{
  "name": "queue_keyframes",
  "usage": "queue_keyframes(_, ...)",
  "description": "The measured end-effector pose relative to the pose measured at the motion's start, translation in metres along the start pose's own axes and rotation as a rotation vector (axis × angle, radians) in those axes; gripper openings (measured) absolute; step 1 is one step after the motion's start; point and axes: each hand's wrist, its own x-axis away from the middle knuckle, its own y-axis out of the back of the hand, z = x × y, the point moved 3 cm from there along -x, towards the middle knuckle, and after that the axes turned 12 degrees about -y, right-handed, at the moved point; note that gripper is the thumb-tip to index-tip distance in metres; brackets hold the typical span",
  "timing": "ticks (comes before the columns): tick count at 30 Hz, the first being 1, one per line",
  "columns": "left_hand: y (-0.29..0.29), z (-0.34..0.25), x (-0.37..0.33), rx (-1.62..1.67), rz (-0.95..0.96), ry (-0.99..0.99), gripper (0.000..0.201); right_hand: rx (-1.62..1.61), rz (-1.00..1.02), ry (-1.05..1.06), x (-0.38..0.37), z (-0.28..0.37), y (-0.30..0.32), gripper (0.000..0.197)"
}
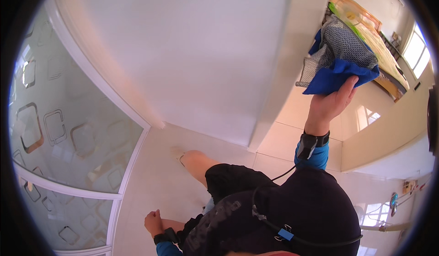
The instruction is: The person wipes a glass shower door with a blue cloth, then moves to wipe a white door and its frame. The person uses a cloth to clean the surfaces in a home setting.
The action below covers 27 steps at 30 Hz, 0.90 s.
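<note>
My right hand (333,101) is raised at the upper right, its fingers wrapped round the lower edge of a folded bundle of blue cloth (336,77) and grey mesh fabric (347,43). The mesh part stands up above the hand, and a paler mesh flap hangs to its left. Part of the grip is hidden behind the cloth. Low on the left, my left hand (153,223) hangs beside my leg with its fingers curled in and nothing visible in it. Both wrists wear dark straps with small devices over blue sleeves.
A white door frame post (292,45) stands just left of the bundle. To the left is a frosted glass door (68,119) with square patterns. Beyond the opening lies a bed (388,68) with a wooden headboard. A low pale wall (388,128) runs along the right. Tiled floor (151,178) lies below.
</note>
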Motion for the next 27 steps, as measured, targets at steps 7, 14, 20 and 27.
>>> queue_keyframes(7, -0.046, -0.128, 0.135, -0.157, 0.03, -0.154, 0.037, 0.74, 0.215, 0.231, -0.043, 0.05, 0.162, 0.047)
queue_keyframes(14, -0.01, -0.16, 0.269, -0.177, -0.009, -0.147, 0.035, 1.119, 0.54, 0.196, -0.038, 0.096, 0.159, 0.056)
queue_keyframes(20, 0.025, -0.153, 0.369, -0.194, 0.014, -0.09, 0.034, 1.0, 0.514, 0.505, -0.089, 0.23, 0.066, 0.051)
queue_keyframes(27, -0.039, -0.162, 0.429, -0.195, -0.028, -0.104, 0.034, 0.688, 0.625, 0.539, -0.171, 0.313, -0.028, 0.061)
